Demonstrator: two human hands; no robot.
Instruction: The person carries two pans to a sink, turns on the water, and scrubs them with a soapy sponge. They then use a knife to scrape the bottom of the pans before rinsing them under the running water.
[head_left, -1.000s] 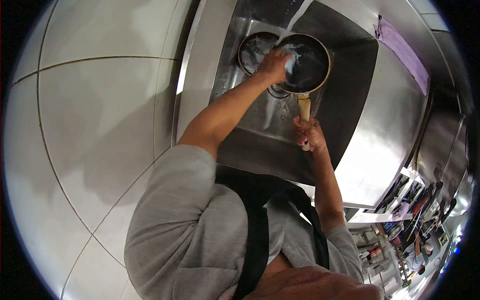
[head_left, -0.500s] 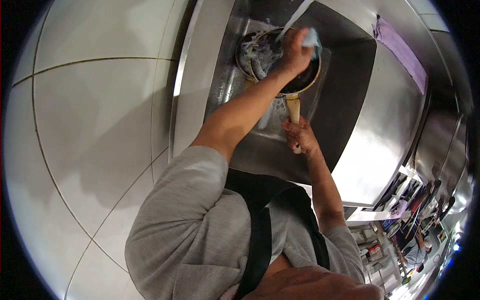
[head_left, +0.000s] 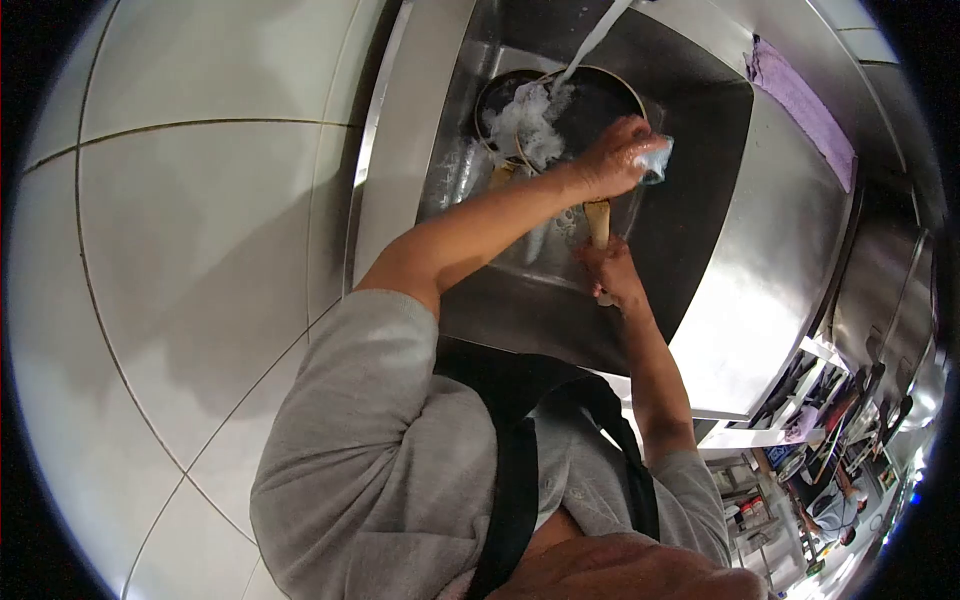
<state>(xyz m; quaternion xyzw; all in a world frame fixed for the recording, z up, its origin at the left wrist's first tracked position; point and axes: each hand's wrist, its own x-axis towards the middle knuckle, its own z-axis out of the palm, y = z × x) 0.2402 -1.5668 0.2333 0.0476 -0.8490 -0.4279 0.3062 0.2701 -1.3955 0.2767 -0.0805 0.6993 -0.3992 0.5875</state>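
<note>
My left hand (head_left: pixel 618 162) is closed on a wet, light blue sponge (head_left: pixel 655 160) at the right rim of a dark frying pan (head_left: pixel 600 100). My right hand (head_left: pixel 610 272) wraps around the pan's pale handle (head_left: pixel 597 222), which points toward me. Under this pan, to the left, lies a second dark pan (head_left: pixel 492 100), partly covered. White suds (head_left: pixel 535 125) spread over the left part of the pans. A stream of water (head_left: pixel 598 38) falls into the upper frying pan. My left forearm and hand hide its near edge.
The pans are inside a deep steel sink (head_left: pixel 690 190) with raised walls. A purple cloth (head_left: pixel 800 105) hangs along the right back edge beside a steel counter (head_left: pixel 770 230). Utensils (head_left: pixel 850 420) stand farther right, and another person (head_left: pixel 835 510) is in the distance.
My left hand has moved down and right with the sponge, from inside the frying pan to its near right rim. More of the pan's inside shows. My right hand keeps hold of the handle.
</note>
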